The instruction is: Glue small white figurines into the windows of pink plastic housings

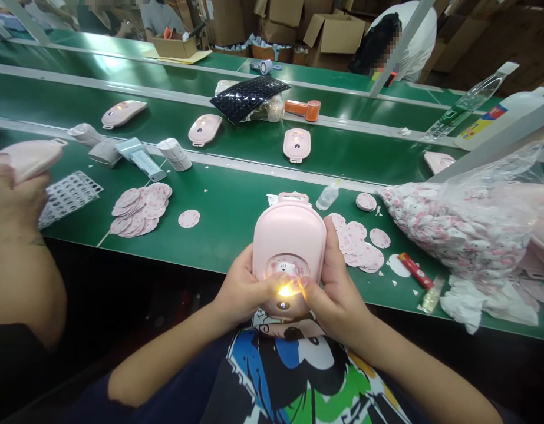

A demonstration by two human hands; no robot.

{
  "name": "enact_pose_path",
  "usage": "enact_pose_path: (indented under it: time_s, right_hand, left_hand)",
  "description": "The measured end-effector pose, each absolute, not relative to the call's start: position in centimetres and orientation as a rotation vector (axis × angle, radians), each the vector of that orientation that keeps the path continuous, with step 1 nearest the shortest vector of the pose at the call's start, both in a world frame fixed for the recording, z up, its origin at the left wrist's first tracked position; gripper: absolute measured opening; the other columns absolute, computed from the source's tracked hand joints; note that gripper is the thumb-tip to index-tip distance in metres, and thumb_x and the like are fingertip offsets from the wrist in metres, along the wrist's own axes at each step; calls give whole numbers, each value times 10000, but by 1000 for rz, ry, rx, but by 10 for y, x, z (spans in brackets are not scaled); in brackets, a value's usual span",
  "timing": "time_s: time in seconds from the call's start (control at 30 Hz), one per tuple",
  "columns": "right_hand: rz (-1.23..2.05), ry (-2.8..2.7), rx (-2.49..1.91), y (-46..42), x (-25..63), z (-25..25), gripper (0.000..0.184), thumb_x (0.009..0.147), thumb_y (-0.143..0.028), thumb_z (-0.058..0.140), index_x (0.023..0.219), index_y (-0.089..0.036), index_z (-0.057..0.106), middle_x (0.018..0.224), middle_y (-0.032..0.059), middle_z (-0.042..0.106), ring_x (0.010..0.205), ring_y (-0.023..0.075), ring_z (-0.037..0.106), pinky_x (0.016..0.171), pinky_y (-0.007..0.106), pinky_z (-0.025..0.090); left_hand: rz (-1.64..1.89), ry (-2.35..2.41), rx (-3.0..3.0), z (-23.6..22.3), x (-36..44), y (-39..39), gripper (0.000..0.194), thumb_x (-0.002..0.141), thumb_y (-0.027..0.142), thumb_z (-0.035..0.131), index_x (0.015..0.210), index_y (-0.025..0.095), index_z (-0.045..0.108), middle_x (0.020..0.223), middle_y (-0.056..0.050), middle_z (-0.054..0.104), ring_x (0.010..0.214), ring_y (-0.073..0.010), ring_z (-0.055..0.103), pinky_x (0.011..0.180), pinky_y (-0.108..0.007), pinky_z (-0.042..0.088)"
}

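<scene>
Head view: a pale-pink, rounded plastic case (290, 231), long axis from 12 to 6 o'clock, is held before the lap, clamped between the bare left hand (245, 288) at its 8 o'clock and the bare right hand (340, 288) at 4, neither nearer; both thumbs (268, 290) meet below its round, pink-printed inset (282, 265).

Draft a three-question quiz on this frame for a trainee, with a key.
1. True or false: the person's left hand and right hand both hold the pale-pink, rounded plastic device.
2. Which colour is the light glowing on its face? A) blue B) yellow C) red
3. Fill in the blank: the shiny black bubble-textured pouch lies to the left of an ____ plastic gadget with a rounded head.

Key: 1. True; 2. B; 3. orange.
</scene>
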State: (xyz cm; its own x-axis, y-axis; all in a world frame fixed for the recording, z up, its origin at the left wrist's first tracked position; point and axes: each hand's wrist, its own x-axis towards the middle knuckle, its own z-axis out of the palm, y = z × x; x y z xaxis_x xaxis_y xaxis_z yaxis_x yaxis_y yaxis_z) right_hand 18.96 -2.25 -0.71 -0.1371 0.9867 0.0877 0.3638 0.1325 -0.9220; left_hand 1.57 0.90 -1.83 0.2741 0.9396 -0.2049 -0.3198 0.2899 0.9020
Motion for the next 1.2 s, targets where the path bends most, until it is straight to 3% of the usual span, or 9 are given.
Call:
enact_pose_path:
  time_s: [0.23,0.37,0.5,0.6,0.73,0.87,1.07,1.13,1.2]
  right_hand:
    - [1026,-1618,-1347,-19,186,-5,1012,846,-150,530,1552,-320,-174,1552,131,356,1362,342,448,894,468,582]
    - [1044,-1604,-1370,-18,185,-8,995,863,-164,530,1548,-357,-166,1575,122,313,1354,338,459,854,443,598]
    - [1058,-1634,-1329,-18,184,-12,962,890,-181,518,1546,-375,-159,1608,123,242,1363,332,453,938,505,555]
    - [1036,-1663,-1243,-16,186,-12,951,902,-235,536,1547,-372,-149,1592,141,280,1376,333,438,1009,592,480]
    - [876,-1624,-1109,-13,208,-14,812,942,-243,486,1564,-372,-22,1525,141,396,1281,285,545,1009,566,493]
    - [783,-1490,-1175,-22,247,-35,726,960,-264,508,1560,-371,114,1478,132,458,1227,274,586,1072,559,439]
    - [792,-1335,-1337,-36,281,-75,615,960,-323,515,1521,-368,266,1335,131,607,1121,264,667,941,426,565]
    - [725,-1315,-1390,-40,283,-81,593,941,-339,544,1494,-358,330,1306,129,630,1110,269,674,924,411,575]
    - [605,-1252,-1483,-43,284,-86,565,916,-381,572,1454,-341,405,1305,129,631,1126,294,663,953,446,558]
  left_hand:
    - [1039,897,855,-18,16,11,489,627,297,873,1025,176,615,946,-81,740,826,-246,704,699,-338,565]
    - [1057,873,842,-19,16,11,470,629,278,875,1013,176,623,921,-67,743,780,-209,696,693,-314,566]
    - [1080,831,813,-21,17,10,444,650,273,869,1016,176,638,905,-56,748,768,-186,691,699,-294,566]
    - [1101,843,764,-21,15,16,446,644,316,872,1001,170,648,903,-65,754,765,-185,693,695,-289,566]
    - [1202,949,707,-14,-5,40,563,519,417,910,958,161,667,835,-65,753,719,-207,698,657,-303,570]
    - [1299,1048,760,-6,-40,81,509,501,326,929,898,149,665,774,-44,744,668,-188,685,640,-284,558]
    - [1374,1143,854,-13,-55,164,531,500,285,934,924,138,649,789,-38,736,693,-208,678,657,-320,557]
    - [1361,1173,901,-18,-47,191,501,546,265,919,946,130,649,809,-34,724,707,-202,672,666,-324,555]
    - [1324,1202,956,-24,-37,216,369,708,271,837,991,129,647,871,-34,706,742,-186,668,684,-331,559]
